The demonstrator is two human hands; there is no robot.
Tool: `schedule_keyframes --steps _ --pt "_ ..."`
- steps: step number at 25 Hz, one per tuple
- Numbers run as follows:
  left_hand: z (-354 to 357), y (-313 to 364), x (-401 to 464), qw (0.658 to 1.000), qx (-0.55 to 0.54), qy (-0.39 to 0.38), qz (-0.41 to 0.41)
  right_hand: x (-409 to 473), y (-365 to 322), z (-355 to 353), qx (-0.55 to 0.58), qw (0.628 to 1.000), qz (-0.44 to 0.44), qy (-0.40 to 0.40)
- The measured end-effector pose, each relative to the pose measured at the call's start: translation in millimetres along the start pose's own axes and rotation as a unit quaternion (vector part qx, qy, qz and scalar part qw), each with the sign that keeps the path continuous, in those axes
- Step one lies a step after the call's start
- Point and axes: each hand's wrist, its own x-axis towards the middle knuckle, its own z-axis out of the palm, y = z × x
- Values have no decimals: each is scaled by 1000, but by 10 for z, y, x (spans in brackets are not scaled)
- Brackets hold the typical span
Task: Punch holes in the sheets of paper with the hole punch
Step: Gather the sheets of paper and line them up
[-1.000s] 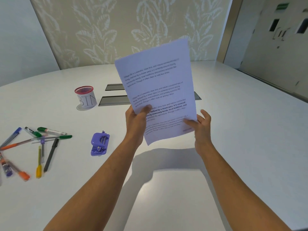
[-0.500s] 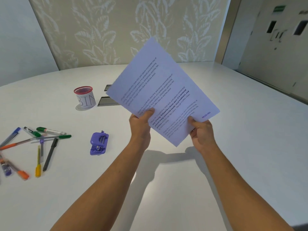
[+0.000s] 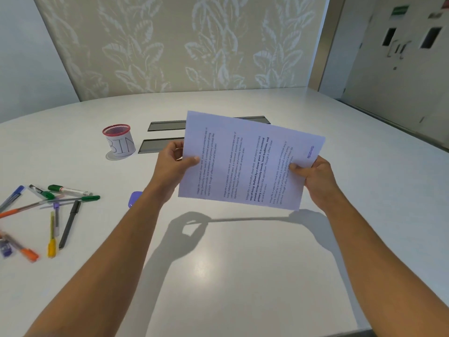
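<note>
Both hands hold the sheets of paper (image 3: 247, 161) above the surface (image 3: 243, 263), left hand (image 3: 173, 166) and right hand (image 3: 315, 177) each with a closed grip on opposite edges, likely squaring them. The hole punch (image 3: 134, 199) lies below the left grip, mostly hidden by that forearm.

This looks like an office meeting room. A broad, pale, rounded tabletop (image 3: 243, 263) fills the view, with two dark cable-access flaps (image 3: 165, 125) set flush into its middle. Just left of the flaps stands a red-rimmed mesh cup (image 3: 119, 142) wrapped in paper hand-lettered "BIN". Farther left of the flaps and nearer the viewer lies a loose scatter of pens and markers (image 3: 48, 207). Behind the flaps rises a wall panel (image 3: 184, 45) patterned with pale leaves. Far right of the flaps is a plain door (image 3: 401, 57) with small dark windows and a green sign above it.
</note>
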Motion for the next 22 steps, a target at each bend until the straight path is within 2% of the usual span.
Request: schedule_keyframes --steps 3,6,12,22 --pt "45 -51 -18 999 36 28 14 -6 8 82 -26 999 -23 11" --pt "106 -238 -161 997 60 53 24 -114 163 164 -73 997 -7 7" --pt "148 -373 -236 988 83 89 91 -139 270 226 -111 993 -16 40" --pt "214 -491 -323 991 83 85 63 -168 444 257 -118 992 12 50"
